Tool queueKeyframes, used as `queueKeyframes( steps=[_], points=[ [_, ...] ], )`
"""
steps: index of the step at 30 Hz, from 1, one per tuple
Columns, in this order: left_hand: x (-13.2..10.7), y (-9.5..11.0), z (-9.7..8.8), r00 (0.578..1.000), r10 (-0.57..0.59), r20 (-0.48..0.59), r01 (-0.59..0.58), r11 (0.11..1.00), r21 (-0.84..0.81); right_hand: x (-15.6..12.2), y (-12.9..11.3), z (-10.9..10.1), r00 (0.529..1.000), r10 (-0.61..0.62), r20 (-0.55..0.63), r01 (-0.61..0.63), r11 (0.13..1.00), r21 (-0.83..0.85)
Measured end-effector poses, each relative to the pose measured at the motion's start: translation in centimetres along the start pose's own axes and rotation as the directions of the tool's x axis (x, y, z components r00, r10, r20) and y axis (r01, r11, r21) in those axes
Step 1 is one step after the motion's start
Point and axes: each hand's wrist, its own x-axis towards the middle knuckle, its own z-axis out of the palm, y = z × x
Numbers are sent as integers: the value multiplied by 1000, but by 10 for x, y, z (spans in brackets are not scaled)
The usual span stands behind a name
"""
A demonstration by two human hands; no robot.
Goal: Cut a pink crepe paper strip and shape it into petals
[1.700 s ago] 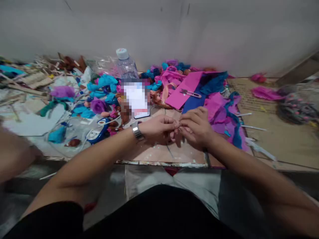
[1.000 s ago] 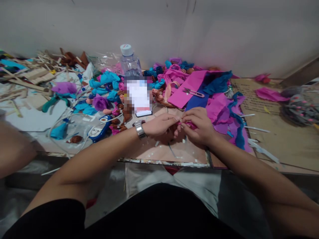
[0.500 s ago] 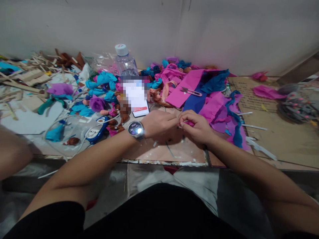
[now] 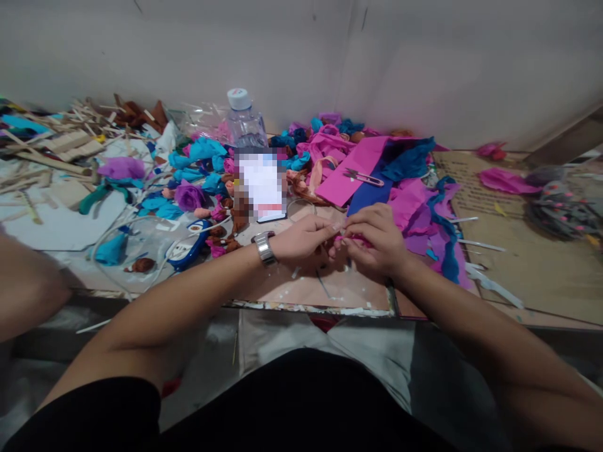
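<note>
Both hands meet above the near part of the table. Fingers of my right hand (image 4: 380,242) are curled round a small piece of pink crepe paper (image 4: 357,240), mostly covered by them. My left hand (image 4: 304,238), with a metal-banded watch (image 4: 264,247) at the wrist, pinches the same piece at its left end; the exact grip is partly hidden. Behind the hands, small thread snips (image 4: 363,177) lie on a flat pink sheet (image 4: 336,182). Crumpled pink crepe sheets (image 4: 409,199) lie just right of my right hand.
A phone (image 4: 271,216) and a water bottle (image 4: 247,125) stand behind my left hand. Crepe paper flowers (image 4: 189,196), a blue-and-white device (image 4: 188,247) with a cord, and wood pieces (image 4: 70,147) crowd the left. Cardboard (image 4: 541,263) covers the right. Another person's arm (image 4: 28,289) shows at far left.
My left wrist has turned, so the watch face no longer shows. My right fingers have curled further over the pink paper, and more of it shows. The view has shifted slightly.
</note>
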Motion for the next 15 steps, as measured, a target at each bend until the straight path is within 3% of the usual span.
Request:
queueKeyframes(
  steps=[5,9,15],
  points=[
    [-2,5,2,987,-153,43,159,962,-220,-1,2,-3,999,-4,48,8,997,-80],
    [-3,8,2,975,-199,99,221,920,-325,-2,4,-4,998,-38,57,44,991,-122],
    [-3,8,1,918,-330,221,397,798,-454,-4,1,-7,990,-121,66,130,978,-162]
  ],
)
